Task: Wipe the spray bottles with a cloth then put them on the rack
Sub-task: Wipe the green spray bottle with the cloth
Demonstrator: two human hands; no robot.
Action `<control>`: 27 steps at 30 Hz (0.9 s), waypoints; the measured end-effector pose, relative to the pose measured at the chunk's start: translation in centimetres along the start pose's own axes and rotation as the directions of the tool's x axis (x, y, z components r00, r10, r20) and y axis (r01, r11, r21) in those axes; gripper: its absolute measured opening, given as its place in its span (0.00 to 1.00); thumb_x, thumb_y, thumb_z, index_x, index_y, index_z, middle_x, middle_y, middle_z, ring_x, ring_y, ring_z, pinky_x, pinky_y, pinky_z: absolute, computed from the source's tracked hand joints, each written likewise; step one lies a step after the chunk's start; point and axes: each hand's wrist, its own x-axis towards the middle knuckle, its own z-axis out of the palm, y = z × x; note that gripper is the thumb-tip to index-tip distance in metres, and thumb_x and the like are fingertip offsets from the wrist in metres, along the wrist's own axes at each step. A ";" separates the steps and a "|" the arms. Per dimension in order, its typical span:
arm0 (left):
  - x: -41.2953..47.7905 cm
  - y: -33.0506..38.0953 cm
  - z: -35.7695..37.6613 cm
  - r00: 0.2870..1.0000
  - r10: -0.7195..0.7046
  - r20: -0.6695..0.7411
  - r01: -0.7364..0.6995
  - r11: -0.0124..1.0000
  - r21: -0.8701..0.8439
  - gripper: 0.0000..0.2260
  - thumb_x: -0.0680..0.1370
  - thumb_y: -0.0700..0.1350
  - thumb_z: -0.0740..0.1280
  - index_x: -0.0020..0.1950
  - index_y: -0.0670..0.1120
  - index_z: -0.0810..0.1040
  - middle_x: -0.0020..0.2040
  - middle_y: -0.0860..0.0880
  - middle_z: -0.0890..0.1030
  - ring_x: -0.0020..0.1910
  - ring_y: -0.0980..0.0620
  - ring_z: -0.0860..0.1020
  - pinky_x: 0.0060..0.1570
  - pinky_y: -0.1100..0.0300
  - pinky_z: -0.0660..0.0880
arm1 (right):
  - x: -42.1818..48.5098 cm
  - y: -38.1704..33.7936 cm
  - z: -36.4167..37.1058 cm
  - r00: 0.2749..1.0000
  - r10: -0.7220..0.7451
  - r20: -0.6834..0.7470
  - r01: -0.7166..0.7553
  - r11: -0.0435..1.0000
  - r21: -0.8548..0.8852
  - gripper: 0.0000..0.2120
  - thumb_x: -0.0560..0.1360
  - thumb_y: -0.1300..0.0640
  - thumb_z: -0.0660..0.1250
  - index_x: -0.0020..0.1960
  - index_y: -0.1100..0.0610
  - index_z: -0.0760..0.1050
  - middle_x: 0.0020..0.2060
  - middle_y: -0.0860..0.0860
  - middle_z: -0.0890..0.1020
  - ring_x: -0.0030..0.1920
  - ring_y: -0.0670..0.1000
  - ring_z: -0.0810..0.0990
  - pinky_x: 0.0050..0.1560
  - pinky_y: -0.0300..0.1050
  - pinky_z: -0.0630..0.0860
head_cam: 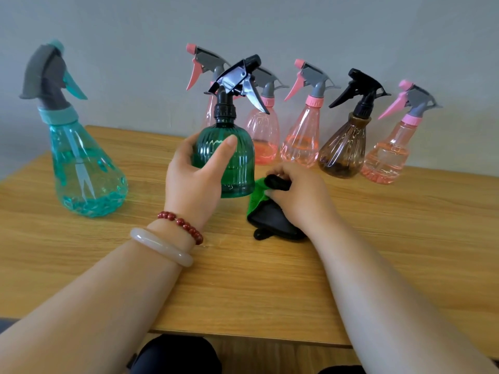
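Our left hand (pixel 193 182) curls round the green bottle (pixel 237 163), thumb laid across its ribbed front. The bottle stands upright on the table (pixel 243 279), near the middle. A faint mark low on its wall is too small for us to read. Just to its right, our right hand (pixel 299 193) pinches the green-and-black cloth (pixel 270 220), which lies bunched on the wood. A teal bottle (pixel 86 171) stands well off to the left. Four pink bottles (pixel 299 147) and a brown bottle (pixel 344 149) line the wall behind.
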 end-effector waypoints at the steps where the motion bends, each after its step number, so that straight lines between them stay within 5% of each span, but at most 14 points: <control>1: 0.0 0.0 0.0 1.000 0.001 0.002 -0.001 1.000 0.003 0.31 0.66 0.68 0.69 0.62 0.51 0.78 0.54 0.54 0.84 0.53 0.56 0.82 0.56 0.50 0.80 | 0.0 0.1 -0.1 0.998 -0.039 -0.042 0.039 0.999 0.007 0.11 0.74 0.62 0.72 0.48 0.47 0.76 0.40 0.39 0.73 0.46 0.45 0.72 0.39 0.31 0.65; 5: 0.1 0.1 -0.1 0.999 -0.035 -0.017 0.034 0.999 -0.032 0.27 0.69 0.64 0.72 0.62 0.50 0.78 0.53 0.53 0.84 0.52 0.54 0.83 0.53 0.48 0.81 | 0.0 0.8 -0.8 0.975 -0.202 -0.093 0.206 0.978 0.028 0.20 0.70 0.69 0.69 0.39 0.43 0.73 0.40 0.40 0.71 0.45 0.47 0.72 0.44 0.25 0.62; 9: 0.2 0.1 -0.2 0.997 -0.053 -0.047 0.050 0.997 -0.065 0.19 0.74 0.57 0.72 0.61 0.48 0.79 0.52 0.52 0.84 0.49 0.56 0.84 0.47 0.53 0.83 | -0.6 0.1 -2.5 0.962 -0.257 0.088 0.244 0.961 0.132 0.18 0.72 0.65 0.68 0.39 0.41 0.76 0.40 0.40 0.75 0.45 0.37 0.74 0.45 0.25 0.65; 12: 0.4 0.2 -0.4 0.996 -0.064 -0.056 0.059 0.995 -0.078 0.19 0.74 0.56 0.72 0.60 0.48 0.79 0.51 0.52 0.84 0.47 0.57 0.84 0.45 0.54 0.83 | -1.0 -0.3 -3.7 0.927 -0.190 0.323 0.104 0.958 0.266 0.12 0.74 0.52 0.64 0.37 0.52 0.83 0.36 0.44 0.82 0.41 0.42 0.79 0.48 0.40 0.72; 14: 0.4 0.1 -0.3 0.997 -0.059 -0.056 0.055 0.996 -0.070 0.19 0.74 0.57 0.72 0.61 0.48 0.79 0.51 0.53 0.84 0.48 0.56 0.84 0.46 0.54 0.83 | -1.0 0.1 -3.6 0.927 -0.113 0.358 0.072 0.990 0.124 0.19 0.77 0.43 0.66 0.34 0.53 0.83 0.32 0.48 0.82 0.35 0.47 0.79 0.44 0.47 0.73; 17: 0.4 0.0 -0.2 0.998 -0.046 -0.051 0.043 0.998 -0.051 0.20 0.74 0.58 0.72 0.61 0.49 0.78 0.52 0.53 0.84 0.49 0.56 0.83 0.48 0.53 0.83 | -0.8 0.3 -3.0 0.932 -0.100 0.349 0.125 0.991 -0.052 0.10 0.71 0.44 0.74 0.37 0.48 0.78 0.30 0.46 0.77 0.29 0.44 0.71 0.35 0.44 0.68; 23: 0.6 0.0 -0.4 0.995 -0.074 -0.070 0.070 0.996 -0.062 0.21 0.72 0.61 0.72 0.60 0.49 0.79 0.51 0.53 0.84 0.48 0.55 0.84 0.48 0.50 0.83 | -0.9 0.6 -3.4 0.888 -0.053 0.457 0.133 0.980 -0.145 0.21 0.64 0.44 0.79 0.52 0.35 0.74 0.50 0.40 0.72 0.53 0.45 0.72 0.52 0.44 0.71; 27: 0.7 -0.1 -0.4 0.993 -0.079 -0.082 0.074 0.995 -0.067 0.20 0.74 0.59 0.71 0.60 0.49 0.79 0.50 0.52 0.84 0.47 0.56 0.84 0.47 0.51 0.83 | -1.1 0.9 -4.0 0.837 -0.046 0.546 0.124 0.986 -0.108 0.25 0.66 0.48 0.79 0.60 0.35 0.75 0.56 0.37 0.71 0.58 0.43 0.71 0.59 0.44 0.70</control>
